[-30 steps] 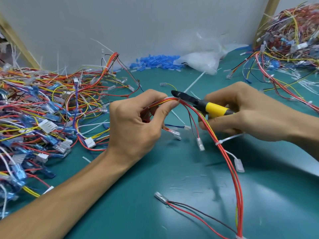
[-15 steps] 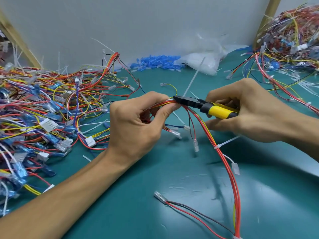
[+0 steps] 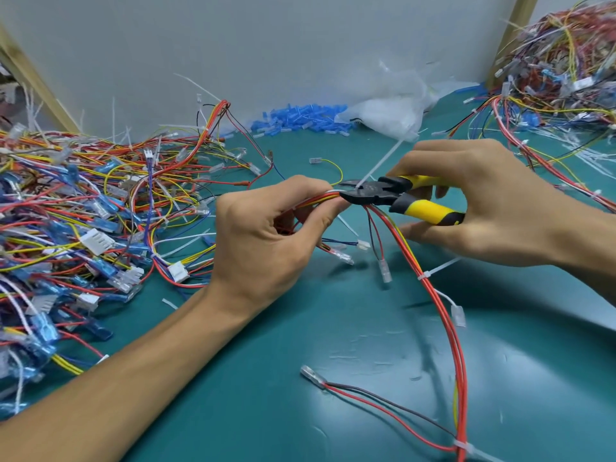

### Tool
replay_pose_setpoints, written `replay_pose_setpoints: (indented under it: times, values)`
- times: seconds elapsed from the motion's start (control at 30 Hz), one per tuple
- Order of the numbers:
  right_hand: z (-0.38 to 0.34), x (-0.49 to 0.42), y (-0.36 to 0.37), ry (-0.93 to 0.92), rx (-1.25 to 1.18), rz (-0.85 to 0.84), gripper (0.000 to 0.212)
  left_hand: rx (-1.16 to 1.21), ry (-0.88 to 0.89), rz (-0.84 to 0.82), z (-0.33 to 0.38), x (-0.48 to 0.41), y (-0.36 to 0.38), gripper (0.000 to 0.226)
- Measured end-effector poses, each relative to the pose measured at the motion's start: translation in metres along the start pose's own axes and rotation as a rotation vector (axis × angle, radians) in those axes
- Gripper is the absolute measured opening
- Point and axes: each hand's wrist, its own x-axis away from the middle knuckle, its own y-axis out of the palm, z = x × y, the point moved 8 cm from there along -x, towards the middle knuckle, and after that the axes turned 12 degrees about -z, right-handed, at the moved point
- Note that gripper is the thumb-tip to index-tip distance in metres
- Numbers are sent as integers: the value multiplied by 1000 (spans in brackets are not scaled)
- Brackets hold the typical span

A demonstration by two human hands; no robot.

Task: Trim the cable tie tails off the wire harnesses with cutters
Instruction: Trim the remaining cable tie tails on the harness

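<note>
Harness (image 3: 443, 311): looks light and floppy; left hand (image 3: 266, 241) pinches it just beside the tail.
Tail (image 3: 380, 165): thin, springy plastic.
Cutters (image 3: 376, 195): right hand (image 3: 493, 201) grips the handles.

Left hand (image 3: 266, 235) mid frame, back facing up, thumb and fingers pinching wire harness (image 3: 405, 248). Left arm comes from lower left. Right hand (image 3: 483, 201) at right, fingers curled round cutters (image 3: 376, 193).

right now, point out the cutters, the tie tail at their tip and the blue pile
cutters (image 3: 383, 193): head view, on the black head
tie tail (image 3: 380, 164): head view, midway along the white strip
blue pile (image 3: 300, 120): head view, middle of the heap
</note>
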Motion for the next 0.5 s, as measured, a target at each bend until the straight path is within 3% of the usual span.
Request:
replay_pose_setpoints:
  times: [0.13, 0.5]
  values:
    - [1, 0, -1, -3, 29, -9, 33, -12, 7, -10, 0, 0, 1, 15]
    - [11, 2, 2, -8, -30, -106, 9, -65, 28, 3, 5, 3, 2, 15]
